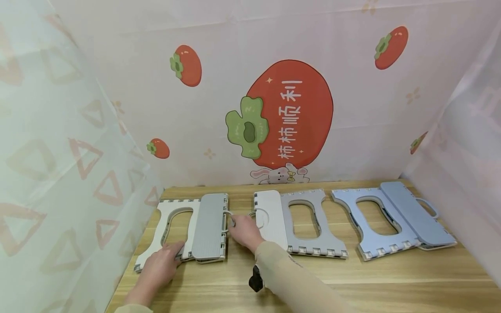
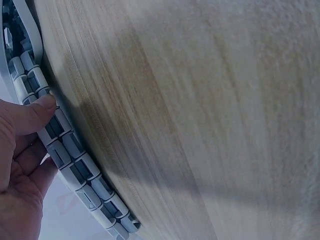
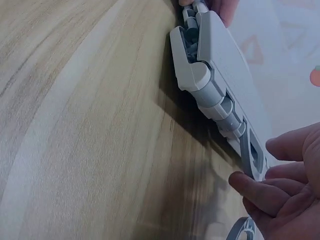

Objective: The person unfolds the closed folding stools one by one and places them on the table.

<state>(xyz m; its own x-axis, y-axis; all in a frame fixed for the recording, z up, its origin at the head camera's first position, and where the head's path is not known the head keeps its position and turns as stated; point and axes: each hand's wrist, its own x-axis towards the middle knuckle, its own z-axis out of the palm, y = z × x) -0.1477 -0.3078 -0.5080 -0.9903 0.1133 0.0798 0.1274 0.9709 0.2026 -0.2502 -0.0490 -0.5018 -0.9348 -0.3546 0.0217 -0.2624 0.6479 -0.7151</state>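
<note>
One grey-and-white folded stool [image 1: 210,226] is at the left of the wooden table [image 1: 219,291] in the head view; a white-topped stool [image 1: 271,221] lies in the middle and a blue stool [image 1: 415,213] at the right. The left hand [image 1: 162,263] grips the first stool's near edge, while the right hand [image 1: 245,232], well apart from it, is at that stool's right side. In the left wrist view, thumb and fingers pinch the hinged edge [image 2: 80,167]. In the right wrist view, fingers lie about the grey handle [image 3: 245,155]; whether they clamp it, I cannot tell.
</note>
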